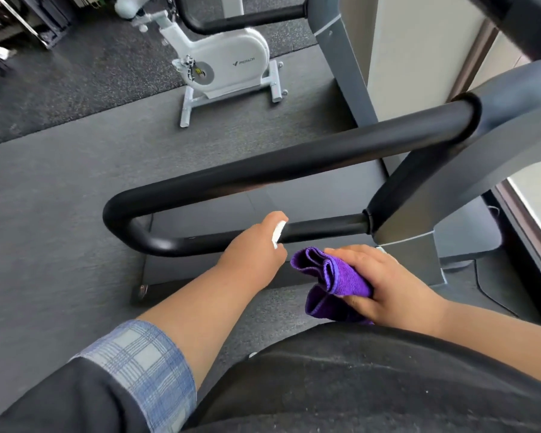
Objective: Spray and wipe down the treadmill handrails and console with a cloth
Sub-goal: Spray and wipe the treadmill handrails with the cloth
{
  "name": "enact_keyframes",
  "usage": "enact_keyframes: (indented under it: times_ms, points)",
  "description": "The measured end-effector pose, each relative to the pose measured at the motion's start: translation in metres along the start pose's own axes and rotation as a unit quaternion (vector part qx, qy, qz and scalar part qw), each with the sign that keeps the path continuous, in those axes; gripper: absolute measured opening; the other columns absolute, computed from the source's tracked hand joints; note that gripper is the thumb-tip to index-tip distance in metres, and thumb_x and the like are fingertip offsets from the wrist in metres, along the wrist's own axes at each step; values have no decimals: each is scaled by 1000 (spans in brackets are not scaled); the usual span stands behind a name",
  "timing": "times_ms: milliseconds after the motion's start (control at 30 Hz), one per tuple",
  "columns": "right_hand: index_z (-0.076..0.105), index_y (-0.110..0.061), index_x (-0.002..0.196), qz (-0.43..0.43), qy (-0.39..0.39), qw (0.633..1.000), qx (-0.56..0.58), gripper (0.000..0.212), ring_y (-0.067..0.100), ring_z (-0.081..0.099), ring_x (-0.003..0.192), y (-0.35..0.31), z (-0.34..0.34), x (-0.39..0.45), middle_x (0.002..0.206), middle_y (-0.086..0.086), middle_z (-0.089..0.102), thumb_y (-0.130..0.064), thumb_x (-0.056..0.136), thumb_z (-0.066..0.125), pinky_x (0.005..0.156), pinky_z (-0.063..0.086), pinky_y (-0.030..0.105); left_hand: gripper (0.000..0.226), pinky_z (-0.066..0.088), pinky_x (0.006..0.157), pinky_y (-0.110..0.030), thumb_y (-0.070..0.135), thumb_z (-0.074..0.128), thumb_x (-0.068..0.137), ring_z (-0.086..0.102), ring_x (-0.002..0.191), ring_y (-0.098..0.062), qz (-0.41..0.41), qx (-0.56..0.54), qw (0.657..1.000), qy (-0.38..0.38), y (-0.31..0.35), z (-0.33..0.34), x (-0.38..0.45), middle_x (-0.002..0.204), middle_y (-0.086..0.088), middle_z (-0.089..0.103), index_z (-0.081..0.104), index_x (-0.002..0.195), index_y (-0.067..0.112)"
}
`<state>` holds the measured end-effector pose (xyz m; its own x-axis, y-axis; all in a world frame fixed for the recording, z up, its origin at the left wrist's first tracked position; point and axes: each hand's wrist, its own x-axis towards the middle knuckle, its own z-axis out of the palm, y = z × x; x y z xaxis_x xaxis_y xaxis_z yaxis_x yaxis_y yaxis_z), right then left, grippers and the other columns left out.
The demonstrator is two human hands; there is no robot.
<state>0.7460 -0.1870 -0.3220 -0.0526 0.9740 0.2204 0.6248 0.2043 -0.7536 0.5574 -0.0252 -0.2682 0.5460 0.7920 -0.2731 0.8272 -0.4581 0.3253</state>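
A black padded handrail (294, 164) loops from the treadmill's grey upright (450, 189) out to the left and back along a lower bar (325, 228). My left hand (256, 245) is closed around a white spray bottle (278, 234), of which only a small white part shows, right at the lower bar. My right hand (384, 285) grips a bunched purple cloth (331, 276) just below and to the right of that bar, not touching it. The console is out of view.
A white exercise bike (228, 70) stands on the dark rubber floor beyond the rail. Another machine's black handle and grey post (341, 48) rise at the back. A pale wall and window edge (537, 195) lie to the right.
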Motion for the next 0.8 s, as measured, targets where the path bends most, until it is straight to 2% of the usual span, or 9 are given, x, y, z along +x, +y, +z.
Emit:
enact_keyframes:
  times_ms: [100,200,300,400,567,633,767,800]
  points:
    - [42,-34,145,-3,22,1000,-2,61,12,56,121,3,-6,-8,131,-9,60,-37,88,64,98,48,43,45,49,58,-34,23,48,96,56,70,-14,0,0,1000,2,9,1,8,81,6,53,31,136,38]
    - [40,-36,145,2,36,999,-1,61,15,58,120,4,-11,-15,130,-7,60,-37,88,63,97,49,45,50,48,59,-33,24,48,96,56,70,-14,8,3,1000,-6,18,0,13,81,6,53,28,140,39]
    - [41,-35,145,1,46,999,-4,62,15,58,120,6,-14,-21,129,-7,61,-34,87,65,96,49,46,51,50,62,-33,25,48,97,56,72,-13,31,11,999,-21,31,3,16,90,3,56,26,141,39]
    - [44,-30,144,4,54,999,0,61,15,59,120,9,-14,-25,129,-7,61,-32,88,68,94,50,46,52,51,70,-35,26,49,98,58,81,-19,65,0,997,-38,49,7,20,99,0,59,26,142,38]
    - [44,-30,143,1,59,998,4,62,18,59,120,9,-15,-25,130,-4,61,-30,86,68,94,50,47,40,50,69,-37,23,51,98,57,78,-23,130,21,990,-55,72,13,23,87,-2,55,33,132,33]
    - [42,-33,143,2,64,998,2,63,17,59,120,8,-16,-25,130,-4,61,-33,86,66,95,50,47,39,50,66,-37,22,50,98,57,75,-22,115,14,992,-49,73,12,24,85,-2,55,34,131,33]
    - [40,-32,144,19,88,996,3,62,18,56,122,6,-15,-21,132,-2,59,-34,86,62,100,47,48,47,44,58,-34,25,48,97,56,77,-23,42,-71,996,-25,62,7,14,97,-2,57,30,138,41]
    - [40,-31,145,29,97,995,-4,62,17,53,125,5,-16,-17,135,-3,57,-34,87,62,102,45,48,48,43,59,-34,27,49,97,56,81,-24,25,-87,996,-12,57,6,9,101,-1,57,31,138,43]
